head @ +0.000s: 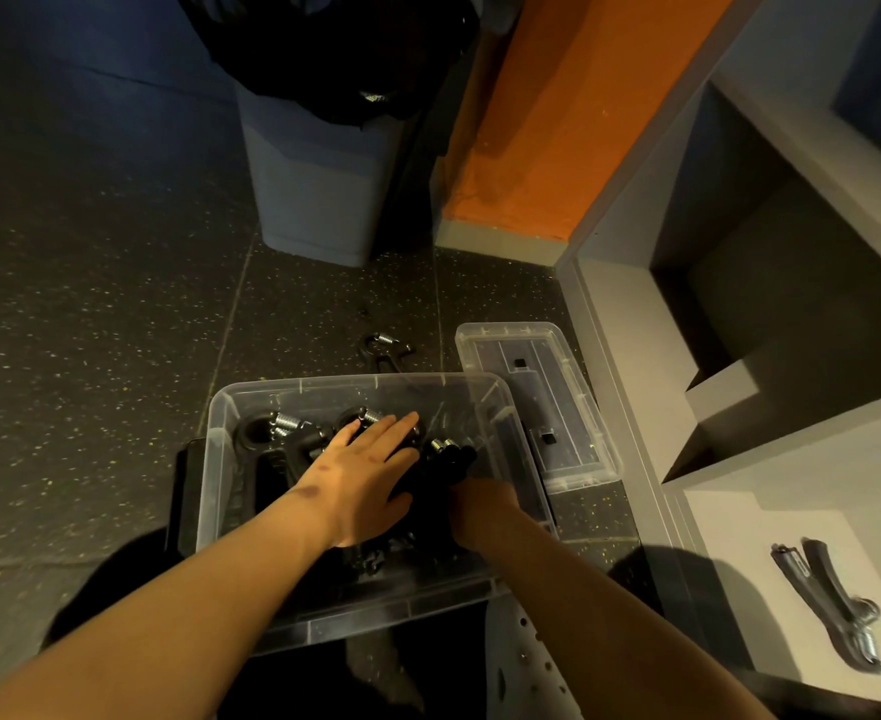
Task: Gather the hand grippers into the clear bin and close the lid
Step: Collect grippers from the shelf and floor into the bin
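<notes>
— Left hand (360,470) is lying flat with its fingers straight, resting on the hand grippers (285,426) inside the clear bin (215,475) and gripping nothing.
— And the right hand (482,506)?
— It is reaching into the same bin, right beside a black-handled gripper (454,457). Its fingers are disappearing into shadow, so I cannot tell whether they are holding anything.
— What is lying around them?
— Speckled dark floor (90,330) is running under everything. A grey shelf unit (630,314) is standing on the right. A grey waste bin (319,189) with a black bag is standing further off, beside an orange column (558,122). The clear bin is sitting on the floor in front of the person, open on top.
— The lid (584,433)?
— It is lying flat on the floor just right of the bin, its near corner sitting behind the bin's rim.
— Any strays?
— One loose gripper (384,350) is lying on the floor just beyond the bin's far wall. A shelf gripper (833,605) is lying on the unit's low ledge, well apart from the bin.
</notes>
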